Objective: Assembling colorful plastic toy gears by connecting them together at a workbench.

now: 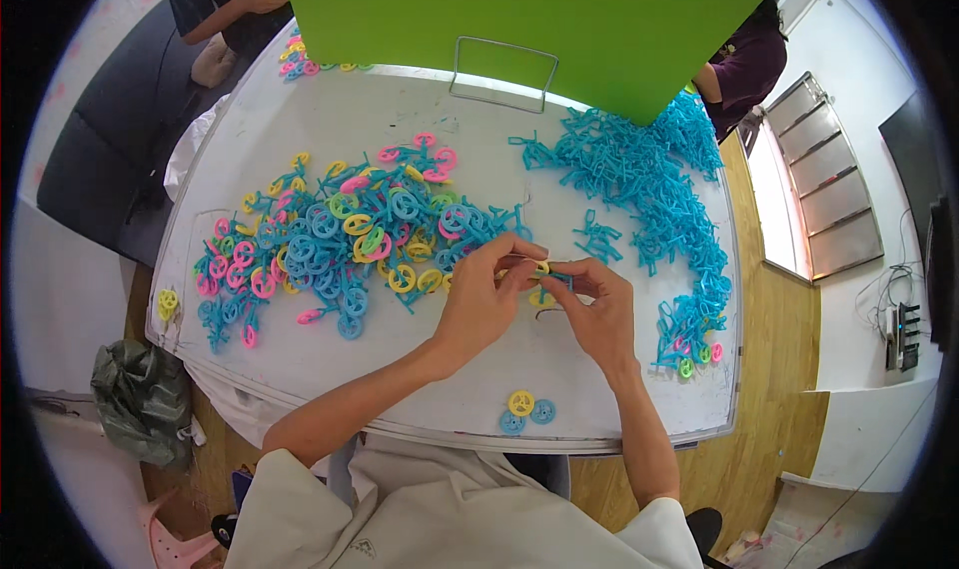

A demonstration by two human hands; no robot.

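Note:
In front of me both hands meet over the white table (420, 389). My left hand (486, 294) is closed, its thumb and fingers pinching a small yellow plastic wheel (542, 267). My right hand (599, 309) is closed too, gripping a teal plastic piece (561, 281) against the wheel. Fingers cover part of both, so I cannot tell whether they are joined. More yellow plastic (540, 298) shows just below the fingertips. Left of my hands spreads a heap of teal pieces with pink, yellow, green and blue wheels (320, 234).
A long pile of teal pieces (639, 174) runs down the right side. Three loose wheels (520, 403) lie near the front edge. A green board (519, 29) with a wire handle (502, 74) stands across the back. Two people (235, 14) sit beyond it.

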